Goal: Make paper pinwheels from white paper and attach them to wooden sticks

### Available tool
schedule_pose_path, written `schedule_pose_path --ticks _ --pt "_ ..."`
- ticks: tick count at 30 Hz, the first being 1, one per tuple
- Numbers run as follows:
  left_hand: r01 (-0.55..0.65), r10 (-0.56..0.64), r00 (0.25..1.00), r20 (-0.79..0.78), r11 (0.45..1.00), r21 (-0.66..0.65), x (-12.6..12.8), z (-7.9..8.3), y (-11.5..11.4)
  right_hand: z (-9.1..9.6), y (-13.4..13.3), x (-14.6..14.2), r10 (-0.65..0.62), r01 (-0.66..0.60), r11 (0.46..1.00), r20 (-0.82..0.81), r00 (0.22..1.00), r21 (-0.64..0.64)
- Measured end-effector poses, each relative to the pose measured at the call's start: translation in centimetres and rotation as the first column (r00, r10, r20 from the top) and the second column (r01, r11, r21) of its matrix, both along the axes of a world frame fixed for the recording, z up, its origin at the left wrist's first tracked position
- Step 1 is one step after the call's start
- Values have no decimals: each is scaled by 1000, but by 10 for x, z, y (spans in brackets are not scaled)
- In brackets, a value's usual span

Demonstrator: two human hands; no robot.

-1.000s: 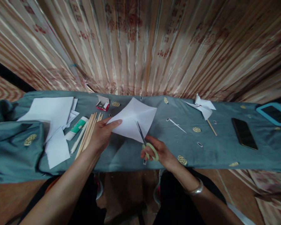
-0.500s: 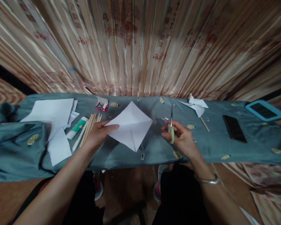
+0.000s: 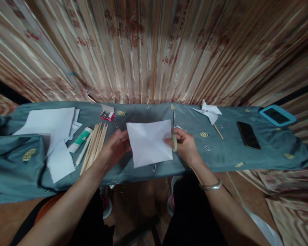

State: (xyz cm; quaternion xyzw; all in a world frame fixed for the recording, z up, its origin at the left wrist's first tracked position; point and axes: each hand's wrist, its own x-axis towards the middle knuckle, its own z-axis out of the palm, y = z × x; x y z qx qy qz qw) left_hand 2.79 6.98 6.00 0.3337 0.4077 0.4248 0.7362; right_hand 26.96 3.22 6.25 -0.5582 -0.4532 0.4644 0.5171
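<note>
A square of white paper (image 3: 149, 143) with faint crease lines is held up over the middle of the table. My right hand (image 3: 186, 143) pinches its right edge, thumb on the front face. That same hand also holds scissors (image 3: 174, 142) with pale green handles, their blades pointing up and away from me. At the paper's left edge is my left hand (image 3: 117, 145), its fingers loosely apart and not gripping the sheet; the fingertips lie close to the edge, and whether they touch it is unclear.
Left on the blue-green cloth (image 3: 118, 174) lie wooden sticks (image 3: 94, 143), a glue stick (image 3: 80, 140), a small red-and-white box (image 3: 107, 113) and white sheets (image 3: 51, 123). Rightward are a paper pinwheel (image 3: 209, 112) on a stick, a phone (image 3: 248, 135) and a blue-framed tablet (image 3: 277, 115).
The paper has turned from a diamond to a square position. My left hand has let go of it, and my right hand has moved left and taken its right edge, scissors still held.
</note>
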Motion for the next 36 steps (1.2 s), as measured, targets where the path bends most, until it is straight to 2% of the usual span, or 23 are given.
schedule_pose_path --ticks 3,6,10,14,20,24,29,33,36 --pt "8 -13 995 96 999 49 7 -1 -8 -1 9 -7 -150 150 989 -160 976 -13" --pt "50 -49 999 -12 992 114 20 -6 -20 -3 16 -17 -199 198 980 -212 957 -30" --pt "23 -6 994 -106 986 163 41 -10 -30 -5 18 -37 -149 150 989 -201 968 -10" --pt "-104 128 984 -126 978 182 49 -11 -29 -5 18 -54 -114 118 993 -180 977 12" --pt "-302 345 923 -172 924 234 30 -14 -18 -8 18 -63 -74 74 997 -245 967 -12" --pt "-337 354 932 -80 925 176 21 -11 -14 -12 15 -65 -50 47 999 -300 953 -17" --pt "-383 398 916 -54 906 178 20 -3 -10 -12 14 -65 -19 13 1000 -252 967 -26" --pt "-420 446 894 -41 866 270 16 4 -1 -10 5 -67 84 -89 995 -153 985 -33" --pt "-459 501 863 -68 833 309 8 8 10 -13 -11 -73 225 -231 971 -84 971 -60"
